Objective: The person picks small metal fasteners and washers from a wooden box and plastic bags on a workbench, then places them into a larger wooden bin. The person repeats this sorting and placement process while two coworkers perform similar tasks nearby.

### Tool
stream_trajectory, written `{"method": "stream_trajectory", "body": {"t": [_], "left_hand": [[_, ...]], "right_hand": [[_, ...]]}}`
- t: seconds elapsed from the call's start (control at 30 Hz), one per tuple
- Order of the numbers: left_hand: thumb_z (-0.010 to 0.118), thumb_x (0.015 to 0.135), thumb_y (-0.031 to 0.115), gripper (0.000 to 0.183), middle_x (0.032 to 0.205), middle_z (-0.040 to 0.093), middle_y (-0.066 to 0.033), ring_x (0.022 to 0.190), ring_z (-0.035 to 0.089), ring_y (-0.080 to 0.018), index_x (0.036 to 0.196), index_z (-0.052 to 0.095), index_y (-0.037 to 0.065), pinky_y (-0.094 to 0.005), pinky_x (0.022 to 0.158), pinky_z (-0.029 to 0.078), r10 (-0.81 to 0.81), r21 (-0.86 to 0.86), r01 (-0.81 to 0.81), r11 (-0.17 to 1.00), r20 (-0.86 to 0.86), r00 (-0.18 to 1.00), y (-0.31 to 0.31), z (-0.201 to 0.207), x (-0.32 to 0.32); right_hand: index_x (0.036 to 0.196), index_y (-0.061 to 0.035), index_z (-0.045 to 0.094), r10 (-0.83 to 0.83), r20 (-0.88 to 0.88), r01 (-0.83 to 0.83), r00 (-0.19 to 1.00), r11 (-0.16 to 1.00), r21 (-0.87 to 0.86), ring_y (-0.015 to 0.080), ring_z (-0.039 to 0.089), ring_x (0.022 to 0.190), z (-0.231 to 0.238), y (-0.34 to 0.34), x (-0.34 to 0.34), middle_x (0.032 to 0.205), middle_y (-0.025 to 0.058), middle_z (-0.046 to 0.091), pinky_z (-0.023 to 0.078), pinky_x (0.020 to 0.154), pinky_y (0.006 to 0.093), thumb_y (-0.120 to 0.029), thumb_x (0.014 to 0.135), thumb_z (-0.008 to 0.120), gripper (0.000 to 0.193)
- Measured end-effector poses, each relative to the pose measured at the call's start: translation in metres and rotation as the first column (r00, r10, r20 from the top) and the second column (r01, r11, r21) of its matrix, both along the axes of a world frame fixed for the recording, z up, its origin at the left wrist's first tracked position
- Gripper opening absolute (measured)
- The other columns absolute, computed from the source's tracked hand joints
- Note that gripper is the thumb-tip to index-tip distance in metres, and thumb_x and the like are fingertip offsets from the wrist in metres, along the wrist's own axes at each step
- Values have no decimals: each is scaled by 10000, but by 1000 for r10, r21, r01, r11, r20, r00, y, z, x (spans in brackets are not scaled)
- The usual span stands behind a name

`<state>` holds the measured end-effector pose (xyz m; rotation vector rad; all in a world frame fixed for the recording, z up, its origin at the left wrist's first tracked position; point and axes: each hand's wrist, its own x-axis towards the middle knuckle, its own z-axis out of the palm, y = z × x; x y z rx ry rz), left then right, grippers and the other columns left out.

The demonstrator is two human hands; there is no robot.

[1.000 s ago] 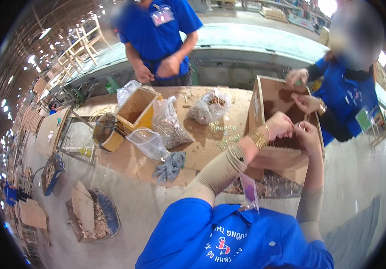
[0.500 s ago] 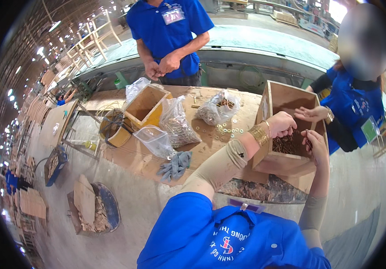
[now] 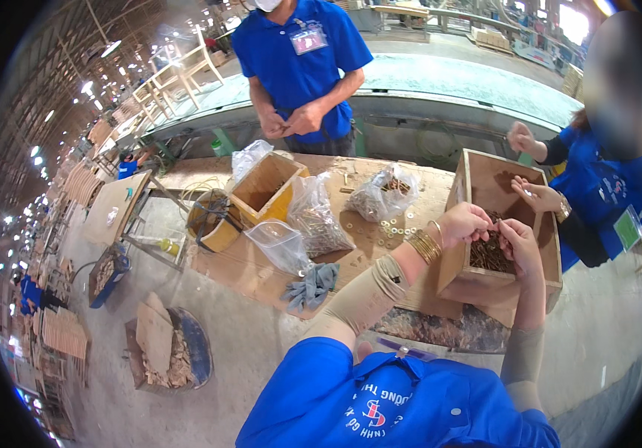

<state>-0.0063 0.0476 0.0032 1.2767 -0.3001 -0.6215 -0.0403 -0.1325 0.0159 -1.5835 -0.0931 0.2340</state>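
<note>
Brown fasteners (image 3: 490,258) lie heaped in the bottom of an open wooden box (image 3: 485,285), which stands at the right end of the worktable (image 3: 257,278). The wearer's left hand (image 3: 466,226) and right hand (image 3: 519,246) meet above the box's near part, fingers drawn to a pinch; a small part (image 3: 494,218), too fine to identify, appears to be between the fingertips. A co-worker's upturned hand (image 3: 538,196) at the box's right edge carries small pale pieces. Loose washers (image 3: 391,230) lie left of the box; two clear bags of hardware, one nearer (image 3: 322,224) and one farther (image 3: 385,196), stand beyond them, and grey gloves (image 3: 312,287) rest at the table's near edge. Progress, by judgement: work on the small part is in hand, and ample hardware lies loose or bagged; whether any heaped fasteners are already dealt with cannot be told.
</note>
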Motion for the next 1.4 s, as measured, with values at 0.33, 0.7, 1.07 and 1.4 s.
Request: {"method": "stream_trajectory", "body": {"t": [0.33, 0.7, 1.07, 1.4], "left_hand": [[562, 743, 56, 53, 592, 570, -63, 460, 483, -68, 726, 571, 7, -177, 391, 344, 90, 0, -90, 996, 58, 994, -22, -2, -5], [580, 733, 48, 51, 608, 569, -56, 472, 482, -75, 718, 569, 1, -181, 404, 356, 153, -60, -147, 987, 117, 981, -27, -2, -1], [586, 613, 37, 85, 593, 611, -123, 577, 597, -145, 651, 634, -21, -279, 537, 472, -18, 410, -305, 859, 619, 785, -43, 16, -5], [623, 714, 122, 137, 622, 578, -33, 538, 511, -72, 772, 625, -2, -198, 466, 407, -124, 287, 24, 958, 336, 934, -33, 7, 7]], "right_hand": [[734, -64, 567, 58, 124, -26, 991, 969, -245, 1, 369, 380, -9, -15, 4, 522, -44, 469, 234, 330, 139, -195, 824, 550, 159], [777, -10, 621, 127, 146, -88, 981, 965, -249, 16, 429, 472, 2, -15, 2, 552, -14, 513, 282, 407, 166, -173, 826, 549, 186], [714, 43, 615, 203, 382, 22, 902, 860, -509, 43, 474, 543, 10, -24, -8, 562, 14, 546, 373, 493, 207, -2, 712, 549, 80], [708, -10, 614, 162, 136, -128, 977, 965, -231, 34, 419, 456, -4, -28, -3, 565, -3, 528, 283, 380, 184, -181, 730, 606, 173]]}}
